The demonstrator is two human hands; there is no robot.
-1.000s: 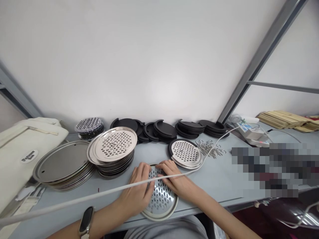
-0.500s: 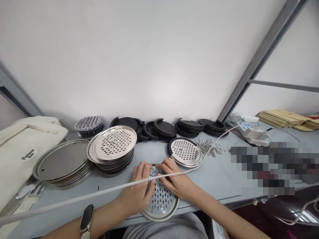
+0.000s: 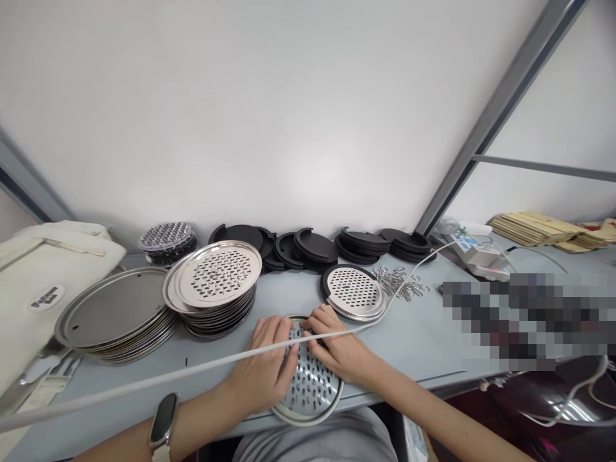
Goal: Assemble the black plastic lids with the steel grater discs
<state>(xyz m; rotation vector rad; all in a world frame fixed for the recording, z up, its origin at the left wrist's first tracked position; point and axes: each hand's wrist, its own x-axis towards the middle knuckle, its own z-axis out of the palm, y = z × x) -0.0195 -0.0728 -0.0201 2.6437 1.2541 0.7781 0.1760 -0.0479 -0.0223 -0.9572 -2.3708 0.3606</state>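
A round metal grater disc (image 3: 312, 385) with rows of raised teeth lies at the table's front edge, its near rim sticking out over my lap. My left hand (image 3: 270, 362) grips its left rim, thumb on the toothed face. From the right, my right hand (image 3: 337, 345) closes on the far right rim, fingers bent near the teeth. Some fingertips are hidden below the rim. A white cord (image 3: 212, 363) crosses in front of both hands. Just beyond lies another grater disc (image 3: 353, 289), partly framed by a black crescent-edged holder.
Stacked graters (image 3: 224, 274) and plain round metal trays (image 3: 115, 308) stand at left, beside a cream bag (image 3: 58, 256). Black round holders (image 3: 315, 247) line the wall. Small metal hooks (image 3: 399, 282) lie loose at right, with flat wooden pieces (image 3: 534, 229) farther off.
The view has shifted slightly, so the things on the table sit a little farther left. Both hands keep nearly the same grip on the grater disc.
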